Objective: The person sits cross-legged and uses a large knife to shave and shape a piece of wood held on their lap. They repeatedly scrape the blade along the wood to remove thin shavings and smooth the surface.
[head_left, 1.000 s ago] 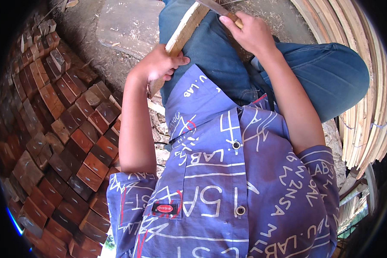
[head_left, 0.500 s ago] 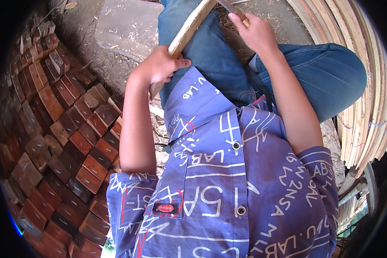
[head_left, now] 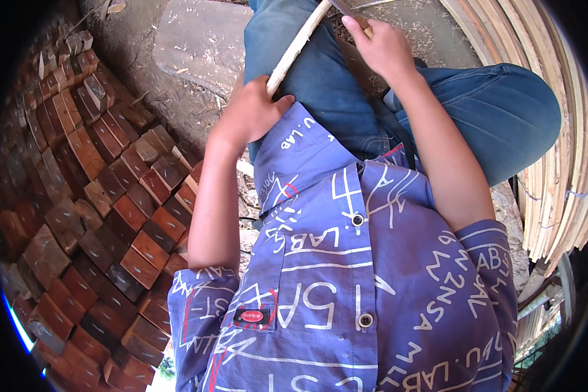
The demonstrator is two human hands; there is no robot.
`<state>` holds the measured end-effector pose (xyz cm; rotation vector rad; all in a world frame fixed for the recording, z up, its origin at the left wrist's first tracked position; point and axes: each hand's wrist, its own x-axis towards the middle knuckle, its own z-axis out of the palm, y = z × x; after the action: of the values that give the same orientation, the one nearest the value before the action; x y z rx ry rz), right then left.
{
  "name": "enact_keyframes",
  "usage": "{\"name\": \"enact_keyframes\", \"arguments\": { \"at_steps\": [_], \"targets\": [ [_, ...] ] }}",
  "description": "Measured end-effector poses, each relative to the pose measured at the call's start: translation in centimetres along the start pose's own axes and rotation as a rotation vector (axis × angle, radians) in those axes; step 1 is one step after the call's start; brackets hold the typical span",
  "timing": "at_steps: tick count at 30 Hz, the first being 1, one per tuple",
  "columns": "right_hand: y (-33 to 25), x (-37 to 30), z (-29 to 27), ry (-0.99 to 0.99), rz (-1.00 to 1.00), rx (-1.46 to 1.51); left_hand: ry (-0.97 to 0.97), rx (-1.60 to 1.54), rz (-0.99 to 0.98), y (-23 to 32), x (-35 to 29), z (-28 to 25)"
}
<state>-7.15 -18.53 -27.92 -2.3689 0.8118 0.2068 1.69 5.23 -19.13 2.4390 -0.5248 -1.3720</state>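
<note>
My left hand (head_left: 249, 112) is wrapped around the near end of a pale, roughly cut wooden stick (head_left: 296, 51). The stick slants up and right over my left thigh, and its far end reaches the top edge of the view. Closed on the wooden handle of a knife, my right hand (head_left: 384, 51) is held above the gap between my legs. The knife blade (head_left: 338, 6) meets or crosses the stick near its far end; the exact contact is cut off by the picture's edge.
Stacked reddish-brown wood blocks (head_left: 144, 251) fill the left side. Long pale wooden strips (head_left: 547, 130) are bundled at the right. A flat board (head_left: 202, 46) lies on the ground beyond my left knee, with wood shavings scattered about. My blue-trousered legs (head_left: 477, 124) are folded.
The stick has turned in my left hand and now shows a narrower, paler side. My left hand has shifted slightly right; the stick's lower end no longer shows below it. The knife stays near the far end.
</note>
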Motion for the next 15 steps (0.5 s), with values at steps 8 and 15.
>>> {"name": "enact_keyframes", "arguments": {
  "at_steps": [8, 15],
  "targets": [
    [-1.9, -1.9, -1.7, -0.096, -0.053, 0.063, -0.024, -0.15, -0.032, -0.3, -0.7, -0.8],
    [-4.5, -4.1, -3.1, -0.126, -0.349, -0.175, -0.129, -0.334, -0.15, -5.5, -5.1, -1.0]
  ]
}}
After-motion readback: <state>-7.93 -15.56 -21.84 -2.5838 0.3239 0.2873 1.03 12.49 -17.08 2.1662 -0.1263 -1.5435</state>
